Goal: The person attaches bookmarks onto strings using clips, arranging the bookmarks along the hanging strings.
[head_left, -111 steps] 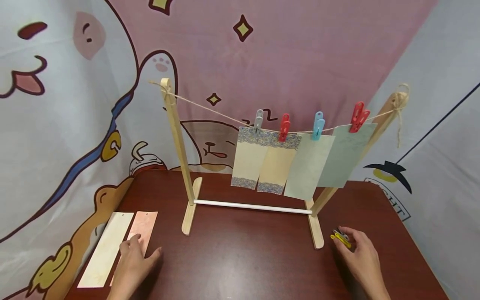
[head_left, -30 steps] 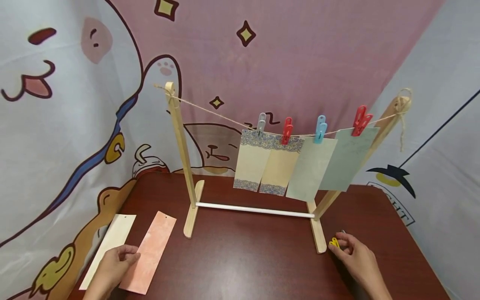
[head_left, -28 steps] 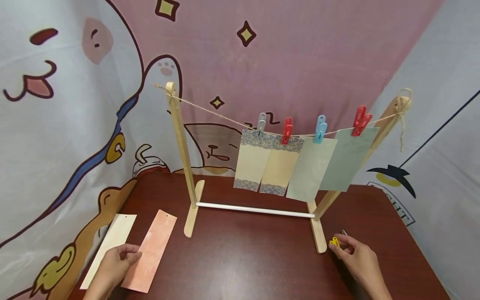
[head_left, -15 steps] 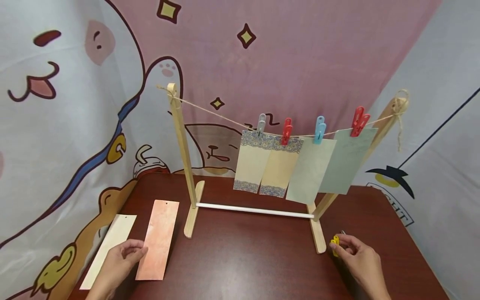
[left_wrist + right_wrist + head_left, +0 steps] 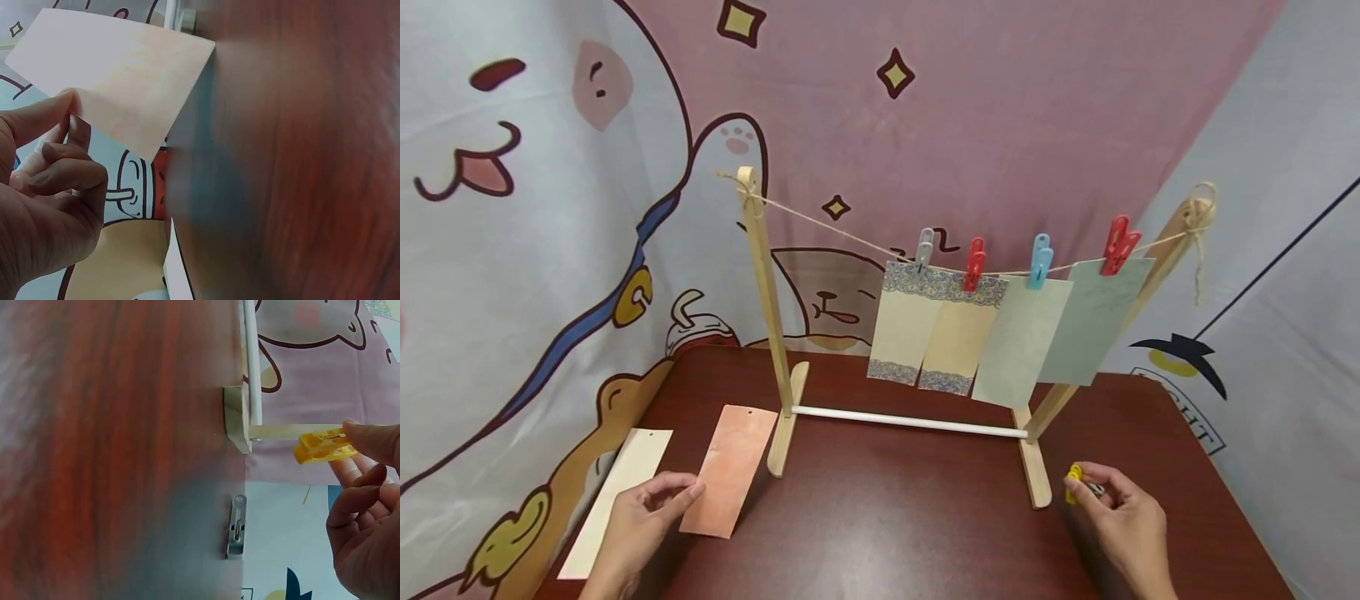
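Note:
My left hand (image 5: 643, 521) pinches the left edge of a pink paper strip (image 5: 730, 471) between thumb and fingers. The strip has a small hole near its top and is lifted off the table, as the left wrist view (image 5: 119, 69) shows. My right hand (image 5: 1123, 517) pinches a yellow clothespin (image 5: 1073, 483) between thumb and forefinger, above the table right of the rack. In the right wrist view the yellow clothespin (image 5: 322, 447) is clear of the tabletop. A grey clothespin (image 5: 237, 526) lies on the table beneath that hand.
A wooden rack (image 5: 763, 292) carries a sagging twine line (image 5: 827, 225). Several paper strips (image 5: 1022, 342) hang on its right half from grey, red and blue clothespins (image 5: 1040, 262). A cream strip (image 5: 613, 508) lies at the table's left edge. A printed cloth (image 5: 1037, 108) backs the table (image 5: 880, 517).
My left hand has taken hold of the pink strip, raised it and moved it right, away from the cream strip. The right hand has picked the yellow clothespin up off the table.

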Available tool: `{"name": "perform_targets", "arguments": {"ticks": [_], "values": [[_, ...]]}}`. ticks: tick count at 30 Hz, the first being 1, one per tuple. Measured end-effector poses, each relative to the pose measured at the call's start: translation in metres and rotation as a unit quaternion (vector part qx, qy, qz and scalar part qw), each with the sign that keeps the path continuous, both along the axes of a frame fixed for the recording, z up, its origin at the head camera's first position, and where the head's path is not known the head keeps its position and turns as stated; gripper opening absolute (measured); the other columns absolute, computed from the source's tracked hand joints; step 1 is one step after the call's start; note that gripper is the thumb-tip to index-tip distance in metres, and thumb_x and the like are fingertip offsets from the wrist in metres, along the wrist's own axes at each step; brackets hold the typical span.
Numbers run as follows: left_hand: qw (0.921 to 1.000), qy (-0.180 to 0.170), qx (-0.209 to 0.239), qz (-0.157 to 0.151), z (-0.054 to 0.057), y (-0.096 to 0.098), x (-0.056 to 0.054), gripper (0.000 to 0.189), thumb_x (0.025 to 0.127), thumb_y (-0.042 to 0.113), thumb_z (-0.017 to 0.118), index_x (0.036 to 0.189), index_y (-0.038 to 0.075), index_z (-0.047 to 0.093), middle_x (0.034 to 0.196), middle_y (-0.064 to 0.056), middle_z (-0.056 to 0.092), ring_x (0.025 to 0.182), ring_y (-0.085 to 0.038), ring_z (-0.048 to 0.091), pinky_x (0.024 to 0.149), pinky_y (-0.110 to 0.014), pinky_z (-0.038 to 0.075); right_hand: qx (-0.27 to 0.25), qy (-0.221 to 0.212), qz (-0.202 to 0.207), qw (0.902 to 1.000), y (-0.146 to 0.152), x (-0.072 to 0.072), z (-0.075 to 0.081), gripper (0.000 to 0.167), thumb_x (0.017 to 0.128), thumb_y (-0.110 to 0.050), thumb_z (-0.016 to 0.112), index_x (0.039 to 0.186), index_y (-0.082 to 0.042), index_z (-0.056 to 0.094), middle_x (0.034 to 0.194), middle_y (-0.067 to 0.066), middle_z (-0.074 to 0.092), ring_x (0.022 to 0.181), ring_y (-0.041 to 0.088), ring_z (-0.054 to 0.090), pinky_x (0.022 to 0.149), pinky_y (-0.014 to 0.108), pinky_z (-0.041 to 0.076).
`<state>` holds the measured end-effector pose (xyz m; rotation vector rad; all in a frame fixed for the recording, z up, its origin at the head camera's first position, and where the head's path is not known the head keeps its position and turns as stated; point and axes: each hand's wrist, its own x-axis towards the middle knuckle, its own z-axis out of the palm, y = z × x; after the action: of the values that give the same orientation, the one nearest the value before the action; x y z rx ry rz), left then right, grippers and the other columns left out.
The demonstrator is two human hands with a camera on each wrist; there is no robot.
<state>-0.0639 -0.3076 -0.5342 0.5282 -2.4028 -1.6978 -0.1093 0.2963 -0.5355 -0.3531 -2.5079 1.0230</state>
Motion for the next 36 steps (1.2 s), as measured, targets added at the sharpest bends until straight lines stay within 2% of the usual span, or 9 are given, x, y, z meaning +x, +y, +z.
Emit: {"name": "perform_targets", "arguments": {"ticks": [3, 5, 9, 14, 21, 27, 31, 36], "values": [[0.999, 0.046, -0.002, 0.002, 0.002, 0.006, -0.001, 0.02, 0.094, 0.014, 0.089, 0.103, -0.002, 0.081, 0.091, -0.002, 0.074, 0.077, -0.012, 0.059, 0.064, -0.027, 0.05, -0.016, 0.016, 0.002, 0.9997, 0.0, 0.001, 0.003, 0.025, 0.091, -0.013, 0.092, 0.113, -0.01, 0.081, 0.084, 0.003, 0.071, 0.058, 0.017, 0.044, 0.047, 0.03, 0.029], [0.9973, 0.073, -0.002, 0.003, 0.004, 0.009, -0.002, 0.016, 0.093, 0.01, 0.089, 0.102, -0.002, 0.082, 0.091, -0.003, 0.075, 0.075, -0.012, 0.058, 0.062, -0.026, 0.049, -0.024, 0.027, 0.005, 0.9993, 0.0, 0.002, 0.006, 0.025, 0.091, -0.013, 0.092, 0.113, -0.01, 0.081, 0.081, 0.004, 0.069, 0.057, 0.017, 0.043, 0.047, 0.03, 0.029], [0.9942, 0.108, -0.002, 0.007, 0.008, 0.014, -0.004, 0.012, 0.092, 0.006, 0.089, 0.1, -0.001, 0.082, 0.089, -0.004, 0.075, 0.072, -0.013, 0.055, 0.06, -0.027, 0.045, -0.043, 0.049, 0.022, 0.9976, -0.004, -0.001, 0.013, 0.026, 0.089, -0.009, 0.093, 0.113, -0.01, 0.08, 0.077, 0.004, 0.066, 0.057, 0.015, 0.041, 0.047, 0.029, 0.028], [0.9896, 0.141, 0.023, -0.019, 0.01, 0.024, -0.01, 0.01, 0.092, 0.0, 0.088, 0.099, -0.001, 0.081, 0.087, -0.007, 0.075, 0.071, -0.012, 0.054, 0.06, -0.029, 0.043, -0.05, 0.081, 0.044, 0.9946, -0.01, -0.009, 0.026, 0.028, 0.088, -0.004, 0.093, 0.112, -0.008, 0.08, 0.081, -0.001, 0.07, 0.058, 0.012, 0.042, 0.047, 0.027, 0.029], [0.9877, 0.14, 0.051, -0.047, 0.015, 0.041, -0.02, 0.011, 0.093, 0.001, 0.087, 0.1, -0.002, 0.08, 0.089, -0.008, 0.076, 0.073, -0.013, 0.056, 0.062, -0.027, 0.045, -0.068, 0.123, 0.092, 0.9858, -0.019, -0.02, 0.042, 0.03, 0.089, 0.001, 0.09, 0.116, -0.007, 0.079, 0.078, 0.002, 0.067, 0.057, 0.01, 0.046, 0.048, 0.023, 0.035], [0.9875, 0.137, 0.061, -0.047, 0.022, 0.053, -0.029, 0.012, 0.096, 0.006, 0.086, 0.103, -0.001, 0.081, 0.094, -0.008, 0.077, 0.082, -0.017, 0.062, 0.069, -0.026, 0.05, -0.069, 0.15, 0.12, 0.9789, -0.032, -0.027, 0.05, 0.033, 0.085, 0.007, 0.091, 0.112, -0.008, 0.081, 0.07, 0.002, 0.059, 0.054, 0.008, 0.04, 0.045, 0.026, 0.029], [0.9869, 0.145, 0.056, -0.043, 0.025, 0.057, -0.033, 0.01, 0.096, 0.005, 0.085, 0.102, 0.0, 0.081, 0.092, -0.007, 0.077, 0.078, -0.016, 0.059, 0.065, -0.025, 0.048, -0.078, 0.151, 0.15, 0.974, -0.045, -0.031, 0.053, 0.032, 0.085, 0.008, 0.09, 0.111, -0.008, 0.081, 0.065, 0.002, 0.05, 0.054, 0.007, 0.038, 0.044, 0.026, 0.028], [0.9856, 0.153, 0.055, -0.046, 0.028, 0.059, -0.037, 0.008, 0.095, 0.005, 0.086, 0.101, 0.001, 0.081, 0.089, -0.007, 0.076, 0.074, -0.014, 0.055, 0.062, -0.025, 0.045, -0.107, 0.143, 0.181, 0.9672, -0.063, -0.033, 0.061, 0.031, 0.086, 0.005, 0.091, 0.112, -0.01, 0.082, 0.065, 0.001, 0.047, 0.053, 0.009, 0.037, 0.045, 0.027, 0.029]]}}
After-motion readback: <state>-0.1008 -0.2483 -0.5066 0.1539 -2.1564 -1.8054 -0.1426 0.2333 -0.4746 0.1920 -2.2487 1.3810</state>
